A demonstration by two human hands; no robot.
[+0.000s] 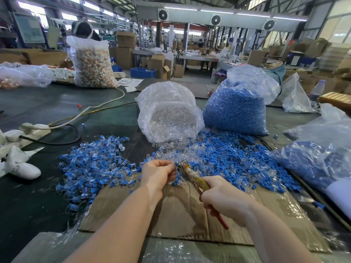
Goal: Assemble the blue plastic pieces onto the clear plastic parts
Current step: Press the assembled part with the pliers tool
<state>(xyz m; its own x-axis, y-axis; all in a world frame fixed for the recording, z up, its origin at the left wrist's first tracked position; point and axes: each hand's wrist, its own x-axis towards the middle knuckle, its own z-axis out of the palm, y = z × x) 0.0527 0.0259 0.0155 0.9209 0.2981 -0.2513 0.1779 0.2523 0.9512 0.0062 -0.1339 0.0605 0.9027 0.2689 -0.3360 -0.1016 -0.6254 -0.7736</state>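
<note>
Cardboard sheet (182,211): lying nearest the camera in the lower centre of the frame, flat on the dark surface (38,196), with both forearms reaching over it.

Right hand (226,201): its fingers are wrapping round the handles of a pair of pliers (197,180), whose nose is pointing up-left toward the other hand.

Left hand (158,174): its fingers are curling and seem to be pinching a small part right at the pliers' nose; the part itself is too small to make out.

Handling, as a judgement: the blue pieces and clear parts are looking tiny, light and stiff, smooth enough to be slipping between fingertips; pinching one by its sides, leaving the mating end free, is probably serving best, with the pliers doing the pressing.

Loose mix (224,160): blue pieces and clear parts are spilling together across the centre and right of the frame, just beyond the hands.

Assembled pile (91,166): clear-and-blue units are gathering at centre left, apart from the loose mix.

Clear bag (169,114): lying open-mouthed toward the camera at centre, holding clear parts, some tumbling out at its mouth.

Blue bag (235,109): standing right of centre, packed full of blue pieces.

Side bag (311,156): sitting at the right edge, also holding blue pieces.

Far bag (93,63): standing at upper left, filled with pale and orange bits, well apart from the work.
</note>
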